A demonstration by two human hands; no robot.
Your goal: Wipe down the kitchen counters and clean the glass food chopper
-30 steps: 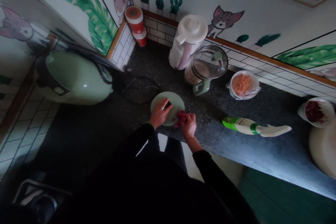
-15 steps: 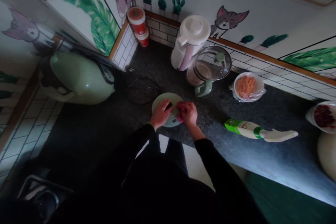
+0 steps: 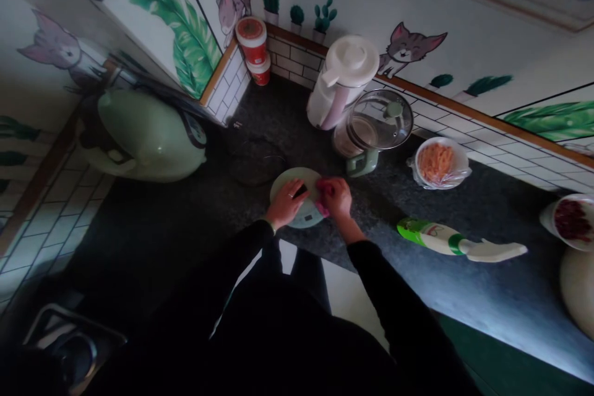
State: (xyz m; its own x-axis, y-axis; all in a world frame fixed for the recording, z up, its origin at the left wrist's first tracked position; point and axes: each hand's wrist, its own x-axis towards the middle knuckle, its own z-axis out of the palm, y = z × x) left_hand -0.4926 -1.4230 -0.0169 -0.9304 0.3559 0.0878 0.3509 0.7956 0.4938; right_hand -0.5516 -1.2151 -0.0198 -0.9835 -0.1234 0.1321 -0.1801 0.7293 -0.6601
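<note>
A round pale green appliance base [image 3: 312, 219] with a small dark display lies on the dark counter, near its front edge. My left hand [image 3: 286, 201] rests on top of it, fingers stretched out and thumb apart. A black part [image 3: 301, 190] at the base's middle shows between thumb and fingers. At the right rim, my right hand [image 3: 338, 199] is closed around a bunched pink cloth [image 3: 322, 206], which touches the base. Most of the cloth is hidden under the fingers.
Behind the base stand a glass jug with its lid tilted open [image 3: 357, 136] and a white kettle [image 3: 346, 80]. A spray bottle [image 3: 436, 237] lies at the right, below a bowl of orange shreds [image 3: 436, 164]. A green air fryer-like appliance [image 3: 153, 136] and a thin cord [image 3: 260, 184] are leftward.
My right hand and the pink cloth have shifted slightly along the right rim of the base. The left hand stays on the base. The whole view has tilted a little.
</note>
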